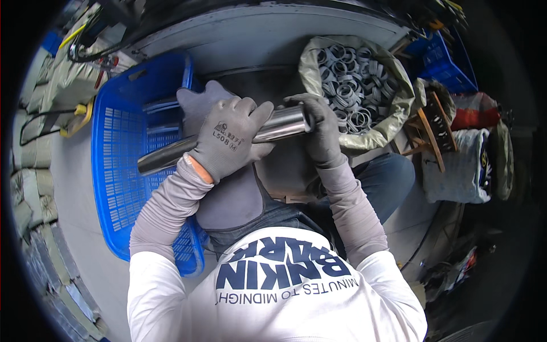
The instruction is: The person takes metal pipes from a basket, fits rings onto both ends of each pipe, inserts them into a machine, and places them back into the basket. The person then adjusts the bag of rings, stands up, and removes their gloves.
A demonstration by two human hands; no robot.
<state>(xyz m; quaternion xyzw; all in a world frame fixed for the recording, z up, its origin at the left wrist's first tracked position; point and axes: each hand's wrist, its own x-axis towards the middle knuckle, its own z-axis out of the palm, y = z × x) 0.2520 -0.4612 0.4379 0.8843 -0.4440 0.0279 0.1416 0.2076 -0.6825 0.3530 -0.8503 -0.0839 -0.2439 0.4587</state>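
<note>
Over the blue crate (122, 165), both gloved hands clamp a steel tube (228, 139); grey-ring sack (393, 114) apparently open.

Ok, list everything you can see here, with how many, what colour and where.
Metal tube: one, shiny steel, held across the middle.
Crate: one, blue plastic, on the left.
Sack: one, olive, open, upper right.
Rings: many, grey, filling the sack.
Second crate: one, blue, far upper right.
Left hand: grey glove, wrapped round the tube.
Right hand: dark grey glove, gripping the tube's end by the sack.
</note>
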